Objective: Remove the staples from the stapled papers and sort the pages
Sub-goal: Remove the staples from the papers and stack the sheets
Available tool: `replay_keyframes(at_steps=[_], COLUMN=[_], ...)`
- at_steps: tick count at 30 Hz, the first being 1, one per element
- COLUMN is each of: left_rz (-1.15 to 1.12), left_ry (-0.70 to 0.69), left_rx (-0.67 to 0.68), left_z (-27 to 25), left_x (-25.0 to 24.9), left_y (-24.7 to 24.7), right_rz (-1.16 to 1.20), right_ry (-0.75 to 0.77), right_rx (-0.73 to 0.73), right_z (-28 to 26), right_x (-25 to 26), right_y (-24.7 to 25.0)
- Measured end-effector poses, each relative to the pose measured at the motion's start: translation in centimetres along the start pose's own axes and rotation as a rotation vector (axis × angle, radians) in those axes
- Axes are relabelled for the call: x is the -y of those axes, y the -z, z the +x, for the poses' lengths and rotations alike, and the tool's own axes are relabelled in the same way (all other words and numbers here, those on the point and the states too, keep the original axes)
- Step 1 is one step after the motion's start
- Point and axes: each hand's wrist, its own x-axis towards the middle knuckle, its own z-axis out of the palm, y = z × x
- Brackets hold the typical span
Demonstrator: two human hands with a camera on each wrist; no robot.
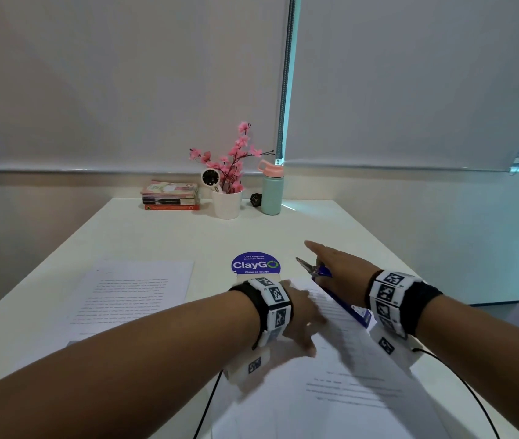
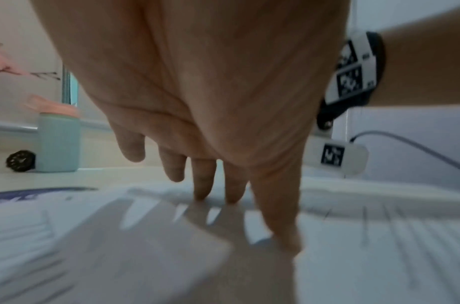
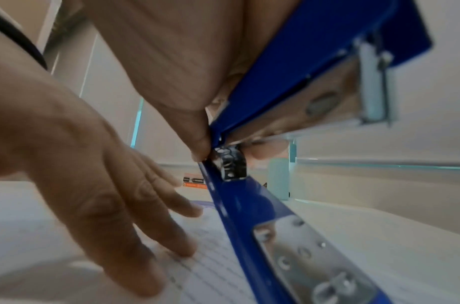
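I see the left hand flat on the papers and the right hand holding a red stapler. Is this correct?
Not quite: the stapler is blue, as the right wrist view shows. The right hand does hold it, and the left hand does lie flat on the papers.

White table [image 1: 331,229] — papers [image 1: 131,293], round sticker [image 1: 255,263], books [image 1: 171,195], flowerpot [image 1: 227,204], bottle [image 1: 271,193]

Bare forearms; black wristbands [image 1: 259,307] carrying white tag-printed blocks [image 1: 388,299], black cables [image 1: 461,375] trailing
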Motion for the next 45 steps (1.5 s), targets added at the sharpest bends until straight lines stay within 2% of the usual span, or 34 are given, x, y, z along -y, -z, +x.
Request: replay_keyframes(at_steps=[4,7,11,13,18,23,25,28,30,32,33,41,45], left_rz=[-0.304,-0.541,-1.137,-1.216,-1.197,-0.985,-0.85,-0.464,-0.382,-0.363,-0.361,-0.418,-0.44], left_ry=[0.263,0.387,0.385,0.373,0.364,0.384,0.427,0.46,0.354,0.202,0.171,0.137,0.163], left_rx=[-0.212,-0.359,-0.462,-0.492,-0.412,-0.304,-0.28,-0.304,-0.271,-0.208,-0.186,-0.165,-0.226], left_z=[-2.5,-4.5,-5.7,-5.8,-6.0,-5.8,-5.9,-6.2,-6.4,-6.4,-6.3,-5.6,-5.7], left_x=[1.2,3.5,4.0,3.6,3.0,2.7,2.7,3.2,3.3,2.6,2.1,1.7,1.8], left_y=[1.7,1.8,1.2,0.8,0.1,-0.1,0.0,-0.7,-1.8,-2.9,-3.5,-5.4,-5.9], right_rz=[-0.001,-0.059,-0.165,-0.227,-0.323,-0.434,-0.441,-0.432,-0.439,-0.474,-0.5,-0.588,-0.587], right_ry=[0.055,0.07,0.133,0.188,0.275,0.333,0.346,0.293,0.227,0.164,0.138,0.051,0.039], right_rx=[-0.055,-0.073,-0.066,-0.062,0.0,0.047,0.04,0.065,0.08,0.103,0.122,0.208,0.234], right_z=[-2.9,-4.7,-6.5,-7.1,-7.1,-6.1,-5.6,-4.7,-3.3,-1.2,0.0,7.0,8.3], right_x=[-0.1,0.7,2.8,3.9,4.7,3.1,2.3,0.6,-1.1,-3.1,-3.9,-5.8,-5.8], right_y=[1.4,1.8,2.4,2.5,1.7,0.3,0.0,0.3,0.8,1.2,1.2,-1.5,-2.9])
